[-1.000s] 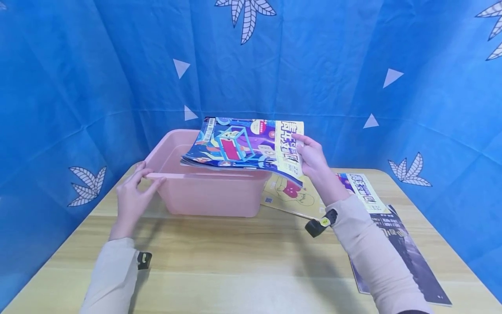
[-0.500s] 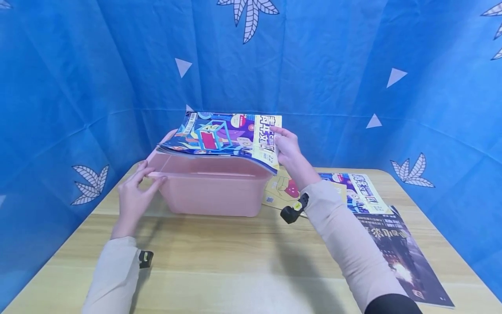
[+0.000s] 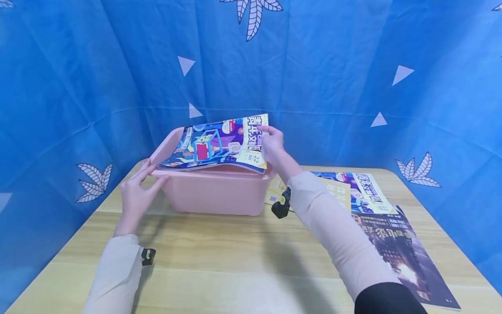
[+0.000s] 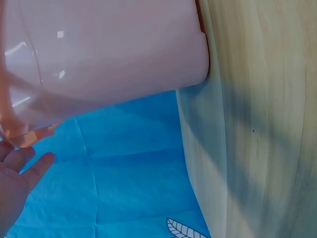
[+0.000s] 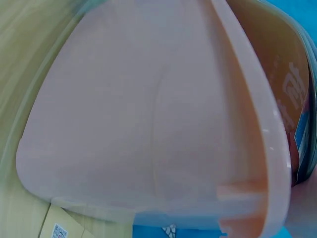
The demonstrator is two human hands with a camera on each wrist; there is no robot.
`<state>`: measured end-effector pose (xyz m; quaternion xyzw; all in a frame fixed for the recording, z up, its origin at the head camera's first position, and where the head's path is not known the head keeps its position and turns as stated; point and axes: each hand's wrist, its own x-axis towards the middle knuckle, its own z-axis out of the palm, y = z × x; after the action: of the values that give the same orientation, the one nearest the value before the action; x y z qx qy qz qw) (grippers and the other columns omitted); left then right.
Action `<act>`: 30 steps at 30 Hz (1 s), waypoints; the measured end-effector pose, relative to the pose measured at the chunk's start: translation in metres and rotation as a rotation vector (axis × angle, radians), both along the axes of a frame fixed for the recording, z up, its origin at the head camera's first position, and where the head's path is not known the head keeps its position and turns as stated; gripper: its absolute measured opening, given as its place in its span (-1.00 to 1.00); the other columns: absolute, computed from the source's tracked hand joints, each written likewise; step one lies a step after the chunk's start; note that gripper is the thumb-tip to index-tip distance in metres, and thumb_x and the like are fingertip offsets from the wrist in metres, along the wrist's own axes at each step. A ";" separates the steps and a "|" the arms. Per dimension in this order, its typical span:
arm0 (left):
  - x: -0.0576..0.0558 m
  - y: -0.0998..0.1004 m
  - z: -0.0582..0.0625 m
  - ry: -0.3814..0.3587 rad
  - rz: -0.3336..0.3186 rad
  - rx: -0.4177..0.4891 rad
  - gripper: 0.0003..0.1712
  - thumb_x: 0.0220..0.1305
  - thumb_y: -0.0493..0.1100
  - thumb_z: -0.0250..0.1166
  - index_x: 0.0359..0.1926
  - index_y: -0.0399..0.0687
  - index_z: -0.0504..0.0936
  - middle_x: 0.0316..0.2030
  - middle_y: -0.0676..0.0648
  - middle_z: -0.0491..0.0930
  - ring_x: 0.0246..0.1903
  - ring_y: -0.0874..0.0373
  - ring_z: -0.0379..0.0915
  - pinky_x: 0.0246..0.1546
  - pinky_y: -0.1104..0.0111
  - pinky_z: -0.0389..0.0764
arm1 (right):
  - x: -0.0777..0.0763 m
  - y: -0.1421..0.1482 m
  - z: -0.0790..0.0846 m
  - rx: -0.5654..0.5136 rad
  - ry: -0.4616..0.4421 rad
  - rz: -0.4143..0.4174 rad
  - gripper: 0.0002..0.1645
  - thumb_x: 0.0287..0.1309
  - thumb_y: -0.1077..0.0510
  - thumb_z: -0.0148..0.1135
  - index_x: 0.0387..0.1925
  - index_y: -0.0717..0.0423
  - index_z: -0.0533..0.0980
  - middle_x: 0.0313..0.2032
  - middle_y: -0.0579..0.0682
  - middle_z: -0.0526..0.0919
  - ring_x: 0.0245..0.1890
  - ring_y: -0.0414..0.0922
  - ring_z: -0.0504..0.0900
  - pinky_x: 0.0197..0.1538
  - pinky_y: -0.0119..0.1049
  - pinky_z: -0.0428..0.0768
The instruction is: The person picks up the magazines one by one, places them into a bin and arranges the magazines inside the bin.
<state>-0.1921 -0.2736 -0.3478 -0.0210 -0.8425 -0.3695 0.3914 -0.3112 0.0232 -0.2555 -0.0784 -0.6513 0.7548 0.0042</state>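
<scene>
My left hand (image 3: 137,192) grips the left front corner of a pink plastic bin (image 3: 215,194), fingers over the side rim and thumb along the front. In the left wrist view the hand (image 4: 17,173) appears at the bin's lip. With my right hand (image 3: 273,146) I hold the right end of a magazine (image 3: 213,146) with a purple and blue cover. It lies slanted across the bin's mouth, its left part lower, at the rim. A brown printed underside (image 5: 282,59) shows past the rim in the right wrist view. The bin's floor is hidden.
On the wooden table (image 3: 219,257) right of the bin, a yellow booklet (image 3: 341,194), a similar purple magazine (image 3: 366,192) and a dark magazine (image 3: 408,257) overlap, partly behind my right arm. A blue curtain (image 3: 333,78) surrounds the table.
My right hand has carried the magazine left and then lowered its left end onto the bin's mouth. The left hand stays on the bin's corner.
</scene>
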 end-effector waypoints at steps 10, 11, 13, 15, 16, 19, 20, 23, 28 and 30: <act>0.000 0.002 0.005 -0.011 0.016 -0.001 -0.36 -0.03 -0.04 0.39 0.05 -0.25 0.46 0.10 -0.18 0.37 0.13 -0.07 0.22 0.14 0.12 0.22 | -0.006 -0.011 -0.008 0.119 -0.009 -0.001 -0.51 0.14 0.47 -0.20 -0.05 0.04 0.51 -0.03 0.05 0.49 -0.10 -0.10 0.50 -0.17 -0.36 0.53; 0.000 0.002 0.006 -0.014 0.015 -0.002 -0.36 -0.02 -0.03 0.38 0.06 -0.25 0.45 0.10 -0.19 0.36 0.14 -0.07 0.22 0.14 0.12 0.21 | -0.007 -0.012 -0.009 0.143 -0.006 0.000 -0.51 0.15 0.46 -0.19 -0.05 0.03 0.50 -0.03 0.04 0.49 -0.11 -0.11 0.50 -0.17 -0.36 0.53; 0.000 0.002 0.006 -0.017 0.017 -0.006 -0.36 -0.02 -0.03 0.38 0.07 -0.25 0.44 0.10 -0.19 0.36 0.14 -0.07 0.21 0.14 0.12 0.22 | -0.007 -0.014 -0.011 0.178 -0.002 0.005 -0.53 0.16 0.44 -0.19 -0.04 0.02 0.50 -0.02 0.04 0.48 -0.11 -0.11 0.49 -0.16 -0.35 0.53; 0.000 0.002 0.006 -0.023 0.015 -0.008 -0.35 -0.02 -0.03 0.38 0.07 -0.25 0.44 0.11 -0.19 0.36 0.14 -0.07 0.21 0.14 0.11 0.21 | -0.008 -0.015 -0.014 0.215 0.005 0.009 -0.52 0.15 0.44 -0.19 -0.04 0.02 0.50 0.00 0.02 0.45 -0.10 -0.10 0.49 -0.15 -0.34 0.53; 0.001 0.002 0.006 -0.027 0.013 -0.007 -0.35 -0.01 -0.03 0.37 0.07 -0.25 0.43 0.11 -0.20 0.35 0.15 -0.07 0.20 0.14 0.11 0.21 | -0.008 -0.016 -0.016 0.231 0.009 0.009 -0.52 0.15 0.44 -0.19 -0.05 0.02 0.51 0.01 0.00 0.44 -0.09 -0.10 0.48 -0.15 -0.34 0.52; 0.001 0.002 0.005 -0.019 0.011 -0.010 -0.36 -0.02 -0.04 0.38 0.07 -0.26 0.44 0.10 -0.21 0.36 0.14 -0.09 0.21 0.13 0.09 0.22 | -0.008 -0.017 -0.021 0.252 0.017 0.011 -0.53 0.16 0.44 -0.19 -0.07 0.03 0.52 0.04 -0.04 0.38 -0.06 -0.10 0.46 -0.13 -0.34 0.52; 0.002 0.002 0.005 -0.020 0.011 -0.010 -0.36 -0.02 -0.05 0.38 0.07 -0.25 0.44 0.10 -0.20 0.36 0.14 -0.09 0.22 0.12 0.09 0.22 | -0.008 -0.018 -0.022 0.253 0.017 0.011 -0.54 0.16 0.44 -0.20 -0.08 0.03 0.52 0.04 -0.05 0.38 -0.06 -0.10 0.46 -0.13 -0.34 0.53; 0.002 0.002 0.004 -0.022 0.011 -0.008 -0.37 -0.02 -0.05 0.38 0.07 -0.25 0.45 0.10 -0.20 0.36 0.14 -0.09 0.22 0.11 0.09 0.24 | -0.007 -0.019 -0.025 0.246 0.007 0.021 -0.55 0.21 0.40 -0.20 -0.06 0.00 0.51 0.02 -0.04 0.40 -0.08 -0.10 0.48 -0.16 -0.32 0.55; 0.002 0.002 0.004 -0.003 0.006 -0.006 -0.37 -0.04 -0.07 0.40 0.06 -0.25 0.46 0.09 -0.21 0.38 0.13 -0.10 0.23 0.11 0.10 0.25 | -0.007 -0.016 -0.021 0.292 -0.020 0.186 -0.51 0.25 0.39 -0.20 0.17 0.01 0.32 0.05 0.10 0.40 -0.05 -0.03 0.47 -0.10 -0.27 0.52; 0.002 0.002 0.004 0.024 0.001 -0.013 -0.37 -0.07 -0.10 0.42 0.03 -0.27 0.48 0.06 -0.22 0.40 0.11 -0.11 0.26 0.11 0.12 0.26 | -0.008 -0.012 -0.018 0.365 -0.022 0.324 -0.43 0.25 0.36 -0.16 0.29 0.04 0.13 0.16 0.14 0.29 0.07 0.00 0.38 0.05 -0.24 0.42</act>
<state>-0.1905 -0.2711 -0.3439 -0.0277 -0.8401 -0.3636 0.4016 -0.3188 0.0112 -0.2733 0.0209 -0.7808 0.6147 -0.1096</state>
